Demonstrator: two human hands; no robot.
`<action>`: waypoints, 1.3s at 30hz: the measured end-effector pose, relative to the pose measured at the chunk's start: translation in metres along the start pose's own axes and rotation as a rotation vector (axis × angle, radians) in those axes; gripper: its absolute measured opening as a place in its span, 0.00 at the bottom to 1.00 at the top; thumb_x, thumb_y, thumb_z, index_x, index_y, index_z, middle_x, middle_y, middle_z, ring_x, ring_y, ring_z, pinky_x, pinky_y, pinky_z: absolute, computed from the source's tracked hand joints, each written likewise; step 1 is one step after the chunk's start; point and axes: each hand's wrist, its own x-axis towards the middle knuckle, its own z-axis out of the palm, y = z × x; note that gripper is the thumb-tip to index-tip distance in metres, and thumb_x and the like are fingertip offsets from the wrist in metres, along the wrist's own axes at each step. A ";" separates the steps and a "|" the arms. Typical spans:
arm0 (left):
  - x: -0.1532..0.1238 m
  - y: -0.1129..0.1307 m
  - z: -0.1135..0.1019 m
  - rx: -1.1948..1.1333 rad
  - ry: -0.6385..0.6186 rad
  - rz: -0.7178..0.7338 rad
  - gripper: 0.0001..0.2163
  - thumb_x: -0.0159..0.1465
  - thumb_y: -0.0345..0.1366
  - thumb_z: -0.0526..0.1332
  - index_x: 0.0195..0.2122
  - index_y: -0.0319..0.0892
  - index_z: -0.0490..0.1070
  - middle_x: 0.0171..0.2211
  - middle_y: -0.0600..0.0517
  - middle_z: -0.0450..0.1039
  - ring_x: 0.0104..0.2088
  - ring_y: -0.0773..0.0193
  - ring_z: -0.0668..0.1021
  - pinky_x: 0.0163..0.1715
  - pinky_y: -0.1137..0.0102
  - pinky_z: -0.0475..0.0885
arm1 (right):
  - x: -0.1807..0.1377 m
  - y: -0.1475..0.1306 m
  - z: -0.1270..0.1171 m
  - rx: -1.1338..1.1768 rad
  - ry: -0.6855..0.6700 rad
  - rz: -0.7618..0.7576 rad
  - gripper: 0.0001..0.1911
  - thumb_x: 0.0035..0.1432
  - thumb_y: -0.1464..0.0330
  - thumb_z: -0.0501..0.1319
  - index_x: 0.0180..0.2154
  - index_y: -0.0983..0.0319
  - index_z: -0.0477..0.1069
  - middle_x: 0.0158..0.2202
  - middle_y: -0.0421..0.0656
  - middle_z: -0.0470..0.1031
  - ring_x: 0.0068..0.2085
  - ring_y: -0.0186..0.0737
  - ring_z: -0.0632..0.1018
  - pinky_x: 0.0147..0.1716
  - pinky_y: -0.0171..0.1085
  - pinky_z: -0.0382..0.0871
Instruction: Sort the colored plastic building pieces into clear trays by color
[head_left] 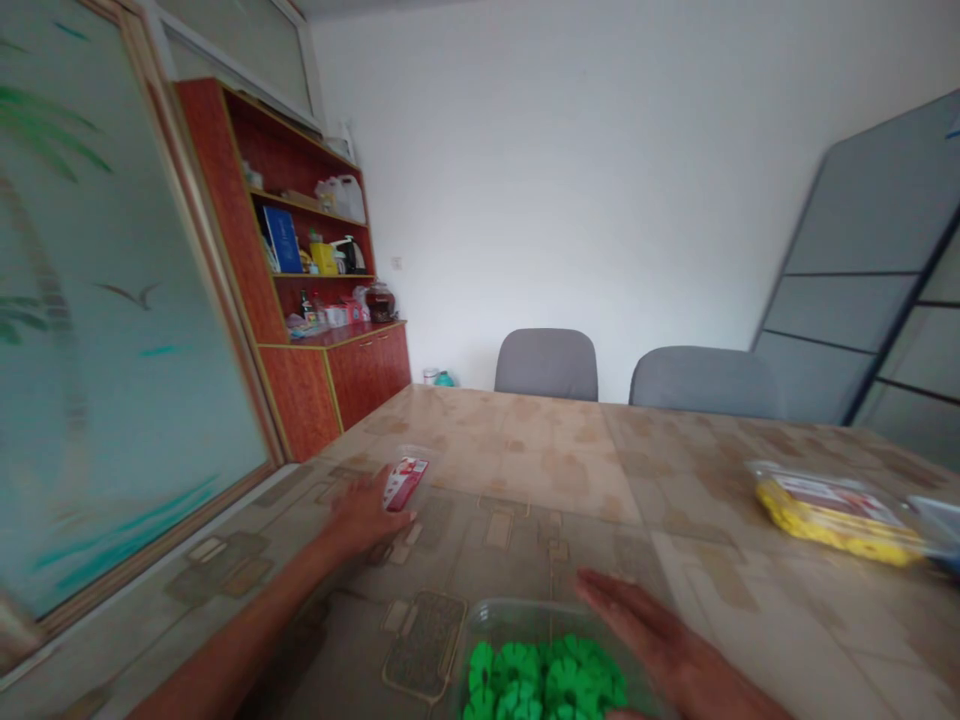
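My left hand (365,517) is stretched out over the patterned table (570,480), fingers on a small clear lid or packet with a red and white label (405,482). Whether it grips the packet or only touches it is unclear. My right hand (646,622) lies flat with fingers extended along the right rim of a clear plastic box (510,620) near the front edge. That box holds several bright green pieces (544,682).
A clear box of yellow pieces (836,512) sits at the table's right side. Two grey chairs (547,363) stand at the far edge. A red-brown shelf cabinet (315,290) and a frosted glass door (105,330) are on the left.
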 end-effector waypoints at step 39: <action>-0.103 0.097 -0.048 -0.402 -0.486 0.436 0.16 0.66 0.42 0.56 0.53 0.46 0.67 0.42 0.49 0.75 0.42 0.57 0.77 0.40 0.67 0.72 | 0.015 0.007 0.018 0.350 0.203 0.362 0.18 0.59 0.56 0.52 0.35 0.62 0.73 0.30 0.44 0.76 0.32 0.42 0.76 0.32 0.37 0.69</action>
